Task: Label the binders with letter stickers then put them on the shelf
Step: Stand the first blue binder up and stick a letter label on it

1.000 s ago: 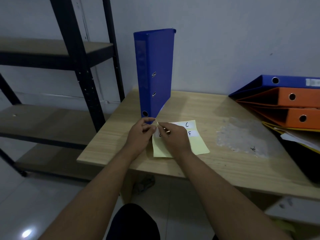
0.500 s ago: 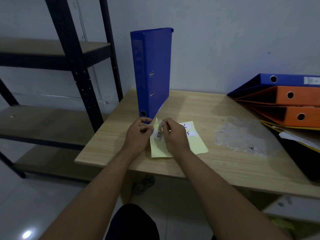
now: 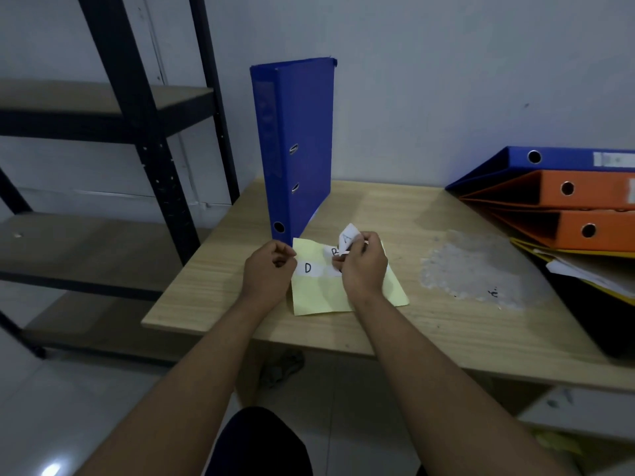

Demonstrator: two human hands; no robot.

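Since half a second earlier, the right hand (image 3: 360,266) is found shifted to the right. A white A sticker (image 3: 347,237) is now lifted off the yellow sticker sheet (image 3: 319,293). That sheet is laid flatter on the tabletop (image 3: 395,214), so that a D sticker (image 3: 307,267) is uncovered.

Several risks are judged from here. The A sticker is curled (its free end is bent upward), so it could fold onto itself or cling to the fingers before it is carried to a binder. If the sheet is not kept pinned, it could be dragged along with the peel. The blue binder (image 3: 295,149) is stood upright on its narrow end just behind the sheet, so it could be toppled by a careless reach. If the sticker is pressed on one-handed, it could be set crooked on the spine.

The A sticker is pinched between the thumb and fingertips of the right hand, with the other fingers curled in. The left hand (image 3: 268,269) is curled at the sheet's left edge and appears to grip that edge, though the contact is partly hidden.

No label is seen on the blue binder's spine. Further stacked binders (image 3: 567,194) are laid flat at the tabletop's right side. The shelf (image 3: 103,97) is stood to the left.
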